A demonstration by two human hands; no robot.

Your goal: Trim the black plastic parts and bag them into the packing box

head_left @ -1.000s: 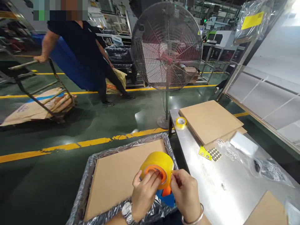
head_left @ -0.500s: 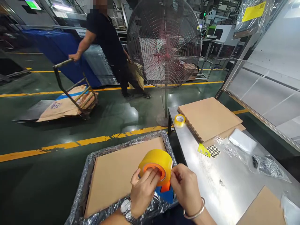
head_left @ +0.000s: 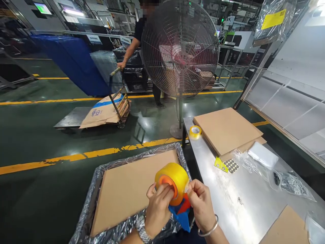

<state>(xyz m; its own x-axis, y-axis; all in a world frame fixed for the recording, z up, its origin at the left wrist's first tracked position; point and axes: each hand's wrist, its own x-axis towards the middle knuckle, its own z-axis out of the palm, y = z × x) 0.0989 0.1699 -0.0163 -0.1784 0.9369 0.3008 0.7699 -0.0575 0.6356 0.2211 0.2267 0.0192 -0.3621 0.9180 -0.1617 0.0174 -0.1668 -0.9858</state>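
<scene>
A large yellow tape roll [head_left: 179, 176] on an orange and blue dispenser [head_left: 180, 217] is held over a carton. My left hand [head_left: 159, 205] grips it, with fingers pushed into the orange hub. At the roll's right side, my right hand [head_left: 201, 201] pinches the loose end of the tape between thumb and finger. Beneath both hands lies a flat cardboard sheet [head_left: 127, 186] inside a box lined with dark plastic [head_left: 86, 203].
On the metal table [head_left: 228, 203] at right are stacked cardboard sheets [head_left: 225, 130], a second tape roll [head_left: 195, 131], stickers [head_left: 231, 166] and plastic bags [head_left: 291, 183]. A floor fan [head_left: 180, 61] stands ahead; behind it a person [head_left: 138, 32] holds a trolley [head_left: 101, 113].
The person and trolley have moved right, partly behind the fan. The tape roll and both my hands have shifted slightly right, and a short piece of tape end now shows at my right fingertips.
</scene>
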